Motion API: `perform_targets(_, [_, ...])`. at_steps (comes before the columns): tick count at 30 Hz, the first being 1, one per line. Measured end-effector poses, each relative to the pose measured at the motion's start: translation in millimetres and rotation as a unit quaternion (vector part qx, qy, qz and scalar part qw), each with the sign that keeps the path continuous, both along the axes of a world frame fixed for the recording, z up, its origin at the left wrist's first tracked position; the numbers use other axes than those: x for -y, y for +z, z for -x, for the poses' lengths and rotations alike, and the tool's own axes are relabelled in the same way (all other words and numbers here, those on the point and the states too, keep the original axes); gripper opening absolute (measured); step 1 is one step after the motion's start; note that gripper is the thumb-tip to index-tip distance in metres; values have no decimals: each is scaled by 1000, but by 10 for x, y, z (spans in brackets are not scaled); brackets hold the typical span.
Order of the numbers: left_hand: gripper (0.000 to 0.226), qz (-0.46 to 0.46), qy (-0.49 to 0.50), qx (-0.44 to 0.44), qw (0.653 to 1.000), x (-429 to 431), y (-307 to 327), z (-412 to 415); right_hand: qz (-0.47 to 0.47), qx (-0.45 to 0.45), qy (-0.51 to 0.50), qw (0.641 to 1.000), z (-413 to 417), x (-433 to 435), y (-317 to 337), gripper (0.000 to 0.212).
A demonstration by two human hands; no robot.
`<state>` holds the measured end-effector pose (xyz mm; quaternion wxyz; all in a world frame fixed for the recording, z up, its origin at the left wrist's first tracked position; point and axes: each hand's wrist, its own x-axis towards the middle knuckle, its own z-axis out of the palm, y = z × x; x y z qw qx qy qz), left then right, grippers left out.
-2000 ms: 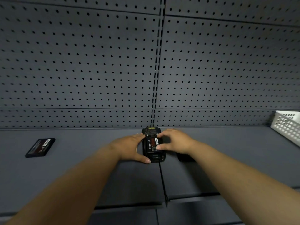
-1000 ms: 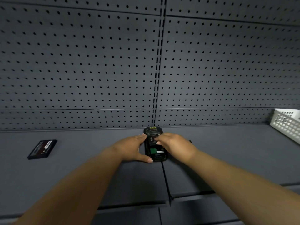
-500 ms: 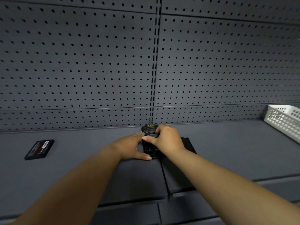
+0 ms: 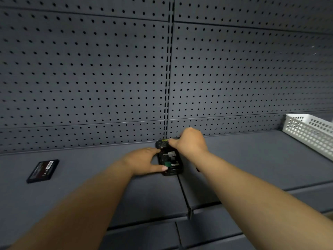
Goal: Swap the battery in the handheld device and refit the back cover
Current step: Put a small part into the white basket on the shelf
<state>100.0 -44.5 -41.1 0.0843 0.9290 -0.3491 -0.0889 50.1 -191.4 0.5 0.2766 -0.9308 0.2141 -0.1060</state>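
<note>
Now our left hand [image 4: 144, 162] steadies the open handheld device [image 4: 170, 160]; our right hand [image 4: 191, 142] pinches its top; label writing is unreadable.

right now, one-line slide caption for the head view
Left hand steadies the opened handheld device on the grey shelf; right hand grips its top; battery lies aside.

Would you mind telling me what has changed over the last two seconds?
The right hand lifted the battery out of the handheld device, baring its bay, and moved toward the device's far end. The left hand still steadies the device; the spare battery and white basket stayed put.
</note>
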Motion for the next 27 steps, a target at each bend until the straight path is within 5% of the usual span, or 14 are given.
perform_targets(5, [42,0,25,131,991,-16,187,41,14,36,-29,999,68,198,30,32])
perform_targets(10, [42,1,46,280,959,231,341,148,45,55,-41,997,173,455,6,38])
perform_targets(27, [41,-21,152,259,954,1875,511,834,72,28,9,997,721,2074,137,45])
